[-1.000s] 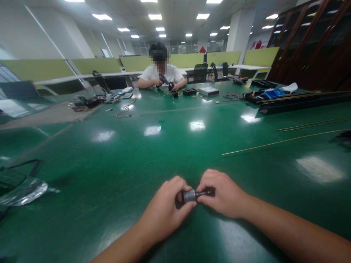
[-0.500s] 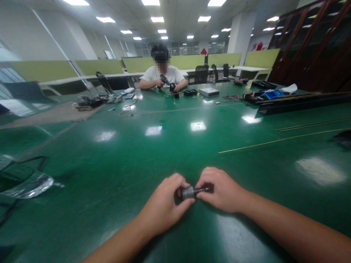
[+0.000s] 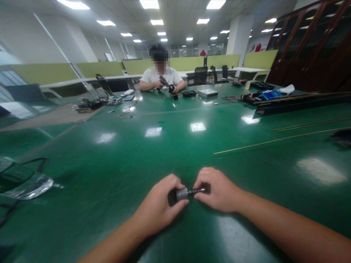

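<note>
Looked like the shaft [image 3: 195,191] was joined to the grey cylinder [image 3: 181,194]

Head cam: left hand [image 3: 159,200] gripped the grey cylinder over the table [image 3: 131,157]; right hand [image 3: 218,190] curled around the shaft, can't tell if touching. Couldn't see what was left to do.

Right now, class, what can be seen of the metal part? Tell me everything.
The metal part has a grey, metallic-looking cylinder and a thinner, dark, ridged-looking shaft with a paler tip. It is roughly level; whether it touches the table is unclear. The left hand grips the cylinder between thumb and fingers. The shaft points right, between thumb and fingers of the right hand; contact there is unclear.
</note>
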Tool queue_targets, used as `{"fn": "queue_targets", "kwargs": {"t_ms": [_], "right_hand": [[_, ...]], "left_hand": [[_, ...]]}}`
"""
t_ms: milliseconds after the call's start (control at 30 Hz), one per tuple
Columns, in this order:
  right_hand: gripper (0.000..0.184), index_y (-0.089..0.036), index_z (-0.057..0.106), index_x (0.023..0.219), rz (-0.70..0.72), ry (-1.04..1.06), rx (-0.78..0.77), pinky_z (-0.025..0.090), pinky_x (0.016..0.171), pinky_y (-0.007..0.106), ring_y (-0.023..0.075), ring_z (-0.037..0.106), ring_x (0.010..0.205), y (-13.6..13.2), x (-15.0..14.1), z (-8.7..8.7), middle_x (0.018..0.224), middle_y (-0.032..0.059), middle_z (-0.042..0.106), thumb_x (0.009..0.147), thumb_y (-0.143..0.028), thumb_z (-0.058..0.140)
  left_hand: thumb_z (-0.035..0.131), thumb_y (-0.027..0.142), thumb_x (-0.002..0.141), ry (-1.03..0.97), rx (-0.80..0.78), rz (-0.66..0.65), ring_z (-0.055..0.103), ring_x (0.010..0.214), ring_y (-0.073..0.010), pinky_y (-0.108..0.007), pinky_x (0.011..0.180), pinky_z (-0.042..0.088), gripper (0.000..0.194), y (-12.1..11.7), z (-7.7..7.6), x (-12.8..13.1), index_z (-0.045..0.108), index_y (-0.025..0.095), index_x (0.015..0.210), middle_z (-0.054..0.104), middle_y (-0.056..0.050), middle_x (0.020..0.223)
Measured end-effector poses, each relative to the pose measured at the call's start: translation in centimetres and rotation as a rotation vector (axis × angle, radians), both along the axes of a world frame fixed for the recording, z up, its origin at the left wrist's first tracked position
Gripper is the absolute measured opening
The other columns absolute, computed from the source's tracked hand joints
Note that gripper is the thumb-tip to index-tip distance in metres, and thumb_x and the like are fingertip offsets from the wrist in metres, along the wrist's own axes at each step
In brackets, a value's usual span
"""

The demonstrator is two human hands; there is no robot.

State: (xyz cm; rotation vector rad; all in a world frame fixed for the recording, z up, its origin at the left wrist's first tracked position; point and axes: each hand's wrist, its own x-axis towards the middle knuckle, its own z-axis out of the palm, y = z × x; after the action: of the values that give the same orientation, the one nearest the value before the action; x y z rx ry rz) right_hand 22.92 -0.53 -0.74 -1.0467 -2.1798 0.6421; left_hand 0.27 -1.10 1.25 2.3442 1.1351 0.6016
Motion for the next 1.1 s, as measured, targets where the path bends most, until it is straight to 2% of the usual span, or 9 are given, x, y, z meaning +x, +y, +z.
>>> {"fn": "queue_targets", "kwargs": {"t_ms": [333,733,867,1100], "right_hand": [[0.01,-0.019,0.066,0.077,-0.029,-0.005,0.015,0.04,0.073,0.031,0.0173,0.056,0.077,0.09,-0.15,-0.23,0.076,0.001,0.064,0.073,-0.014,0.074],[0.008,-0.019,0.067,0.078,-0.054,0.002,0.04,0.039,0.079,0.035,0.0175,0.057,0.077,0.26,0.35,-0.26,0.076,0.0004,0.066,0.075,-0.014,0.072],[0.008,-0.019,0.067,0.077,-0.059,-0.004,0.035,0.039,0.079,0.035,0.0168,0.056,0.077,0.38,0.49,-0.24,0.075,-0.0003,0.065,0.074,-0.014,0.072],[0.008,-0.019,0.067,0.077,-0.055,-0.009,0.027,0.039,0.078,0.034,0.0165,0.057,0.077,0.47,0.68,-0.16,0.076,-0.0003,0.065,0.074,-0.013,0.072]], "left_hand": [[0.065,0.016,0.079,-0.014,0.016,0.044,0.06,0.083,-0.0192,-0.03,0.076,0.047,0.015,0.02,-0.02,0.0,0.058,0.02,0.091,0.063,-0.003,0.09],[0.067,0.016,0.08,-0.01,0.008,0.062,0.06,0.084,-0.019,-0.031,0.077,0.047,0.016,0.16,-0.3,-0.15,0.059,0.02,0.093,0.063,-0.002,0.092],[0.068,0.017,0.08,-0.002,0.001,0.085,0.061,0.087,-0.0199,-0.032,0.079,0.047,0.021,0.18,-0.25,-0.25,0.06,0.021,0.099,0.065,-0.002,0.095],[0.067,0.016,0.082,-0.013,-0.006,0.044,0.061,0.088,-0.0195,-0.032,0.08,0.047,0.017,0.26,0.09,-0.23,0.063,0.02,0.098,0.064,-0.003,0.094]]}}
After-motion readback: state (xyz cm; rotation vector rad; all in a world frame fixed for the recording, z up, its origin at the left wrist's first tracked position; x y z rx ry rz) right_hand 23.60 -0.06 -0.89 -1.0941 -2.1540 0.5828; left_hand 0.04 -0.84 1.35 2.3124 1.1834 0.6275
